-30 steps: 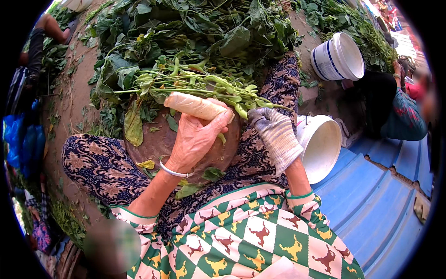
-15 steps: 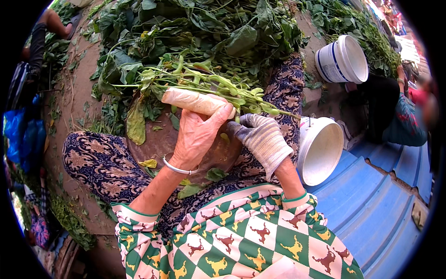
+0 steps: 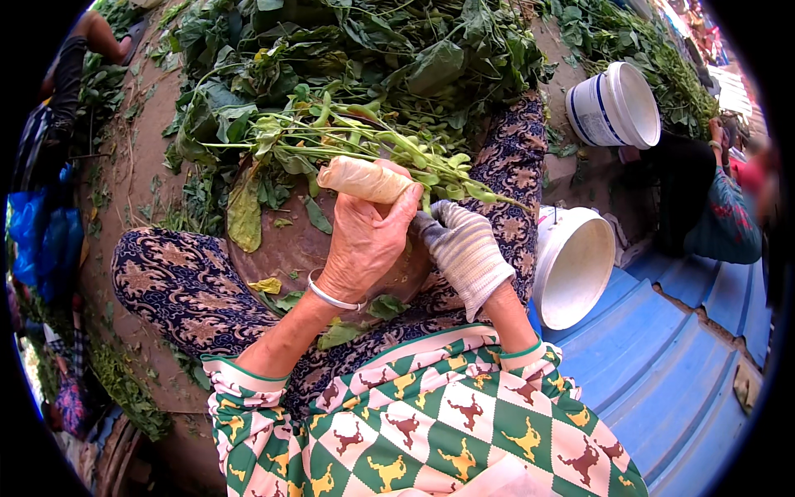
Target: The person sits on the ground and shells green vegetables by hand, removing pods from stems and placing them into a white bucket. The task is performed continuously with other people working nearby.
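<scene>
My bare left hand [image 3: 364, 242], with a pale bangle at its wrist, is closed around a cream-coloured, wrapped cylinder [image 3: 358, 180]; its far end is hidden by my fingers. My right hand [image 3: 465, 253] wears a striped knitted glove with dark fingertips. Its fingers are pressed together against the left fingertips, where a green pod [image 3: 426, 199] shows; how much of it they grip is hidden. Just beyond both hands lie soybean stalks [image 3: 402, 149] with plump green pods. They rest over a round brown board [image 3: 277, 257] between my legs.
A large heap of leafy plants [image 3: 348, 50] rises in front. Two white buckets stand at right, one by my knee [image 3: 575, 273], one farther off [image 3: 617, 108]. Blue corrugated sheeting [image 3: 662, 356] lies at lower right. Another person [image 3: 720, 215] sits at far right; a bare leg [image 3: 103, 41] shows upper left.
My left hand has shifted a little right and toward me, turning the cream cylinder so it looks shorter. The gloved hand has moved only slightly. The stalks stay where they were.
</scene>
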`<action>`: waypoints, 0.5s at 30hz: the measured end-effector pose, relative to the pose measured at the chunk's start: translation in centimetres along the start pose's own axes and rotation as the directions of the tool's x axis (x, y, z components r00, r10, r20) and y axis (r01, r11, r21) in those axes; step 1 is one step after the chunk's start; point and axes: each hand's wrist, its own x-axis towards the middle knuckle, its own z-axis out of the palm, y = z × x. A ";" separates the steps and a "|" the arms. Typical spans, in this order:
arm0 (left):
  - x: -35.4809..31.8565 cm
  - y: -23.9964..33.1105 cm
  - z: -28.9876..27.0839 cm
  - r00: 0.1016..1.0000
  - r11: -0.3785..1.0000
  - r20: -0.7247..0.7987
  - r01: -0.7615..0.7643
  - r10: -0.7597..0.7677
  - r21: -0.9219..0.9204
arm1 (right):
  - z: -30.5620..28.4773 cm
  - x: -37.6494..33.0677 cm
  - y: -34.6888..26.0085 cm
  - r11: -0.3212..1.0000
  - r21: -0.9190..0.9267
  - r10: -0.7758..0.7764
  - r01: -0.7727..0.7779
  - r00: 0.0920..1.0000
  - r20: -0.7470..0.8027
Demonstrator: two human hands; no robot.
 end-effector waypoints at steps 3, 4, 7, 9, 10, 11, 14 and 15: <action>0.3 0.8 -0.3 0.990 0.987 0.032 0.139 -0.137 -0.081 | -0.9 0.3 -0.4 0.741 0.499 0.301 -0.449 0.887 0.351; 0.4 0.7 -0.3 0.987 0.979 0.038 0.161 -0.158 -0.123 | -1.0 0.4 -0.6 0.769 0.446 0.316 -0.458 0.879 0.357; 0.5 0.5 -0.8 0.974 0.963 0.098 0.217 -0.203 -0.162 | -0.6 0.3 0.0 0.999 0.040 0.008 -0.011 0.998 0.055; 0.2 0.5 -0.9 0.971 0.962 0.104 0.228 -0.214 -0.148 | -0.5 0.3 0.2 1.000 0.023 0.009 -0.009 0.999 0.039; 0.1 0.4 -0.9 0.970 0.962 0.107 0.233 -0.219 -0.142 | -0.4 0.4 0.3 1.000 0.014 0.008 -0.009 0.999 0.031; 0.1 0.1 -0.7 0.982 0.975 0.074 0.180 -0.171 -0.128 | -0.3 0.4 0.4 1.000 0.005 0.008 -0.008 1.000 0.023; -0.2 -0.4 -0.4 0.996 0.992 0.013 0.088 -0.087 -0.090 | -0.2 0.5 0.5 0.992 0.089 0.086 -0.093 0.993 0.081; -0.1 -0.4 -0.4 0.995 0.991 0.025 0.099 -0.097 -0.090 | -0.2 0.4 0.7 0.998 0.052 0.032 -0.035 0.999 0.043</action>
